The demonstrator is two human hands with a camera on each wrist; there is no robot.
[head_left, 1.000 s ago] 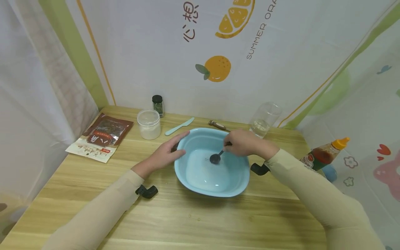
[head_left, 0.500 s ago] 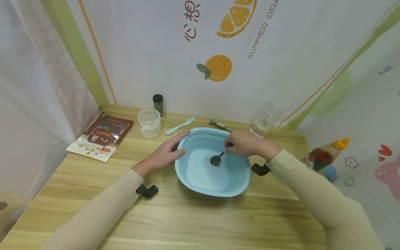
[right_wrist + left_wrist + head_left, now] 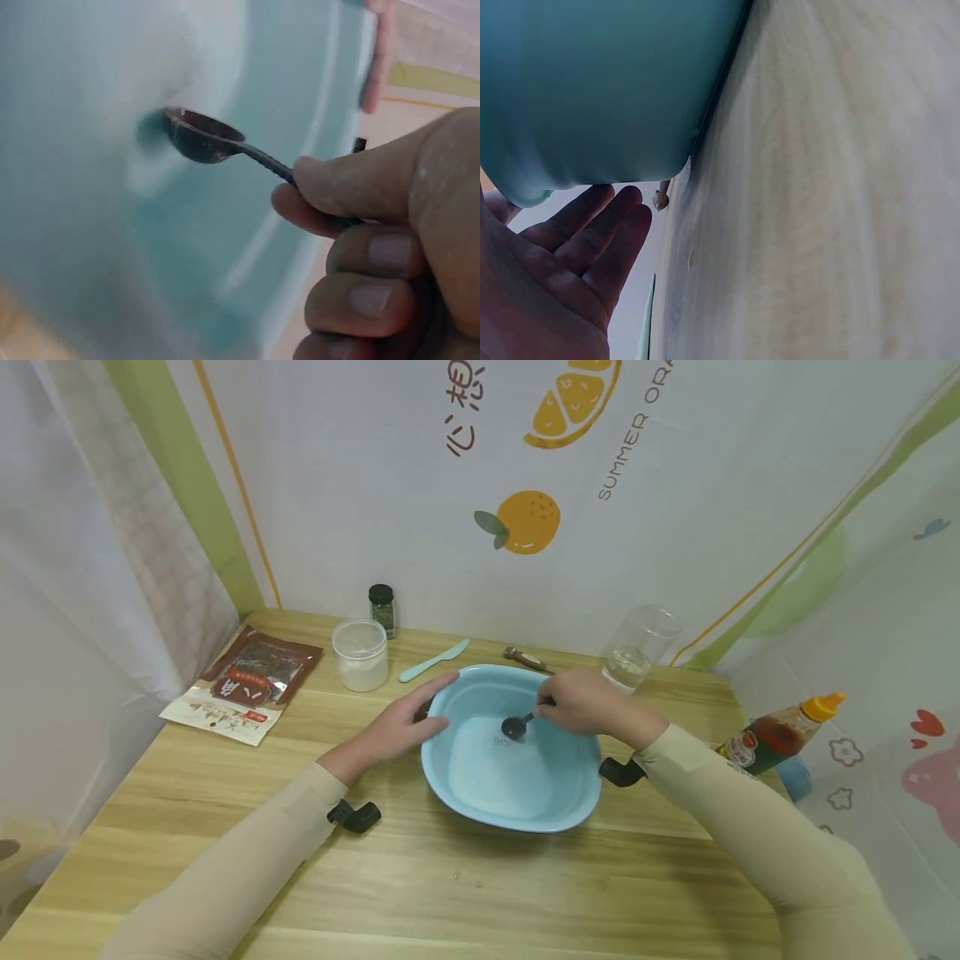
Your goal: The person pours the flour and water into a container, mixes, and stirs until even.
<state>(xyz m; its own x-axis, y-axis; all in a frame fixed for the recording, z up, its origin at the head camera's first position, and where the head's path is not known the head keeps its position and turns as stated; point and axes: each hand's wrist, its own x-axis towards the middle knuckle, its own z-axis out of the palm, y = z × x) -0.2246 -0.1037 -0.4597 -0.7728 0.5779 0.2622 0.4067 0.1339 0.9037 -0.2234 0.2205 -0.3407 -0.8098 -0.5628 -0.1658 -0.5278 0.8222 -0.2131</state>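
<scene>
A few drops [image 3: 478, 884] lay nearest me on the table [image 3: 360, 893], on my side of both hands. The left hand [image 3: 393, 727] held the rim of the basin [image 3: 517, 814], thumb over the edge and fingers against the outer wall. The right hand [image 3: 581, 702] was clenched about the stem of the spoon [image 3: 513, 727], whose bowl sat inside the basin, between the hands.

Change noted: over the last half second, the spoon's bowl had travelled from the right of the raised mark [image 3: 502, 741] on the basin floor to the mark's far side, away from me. The left hand and the basin showed no clear shift. My finding: the spoon work was under way, with the right hand moving and the left, I judged, steadying. I could not tell whether the bowl touched the floor or carried anything.

To the right of the right hand stood the bottle [image 3: 776, 735]. Just beyond that hand were the glass [image 3: 628, 668] and the brown handle [image 3: 525, 657]. Beyond the left hand I logged the knife [image 3: 435, 662], the tub [image 3: 362, 660], the packet [image 3: 247, 681] farther left and, behind the tub, the jar [image 3: 382, 610]. The curtain [image 3: 360, 485] hung behind everything.
</scene>
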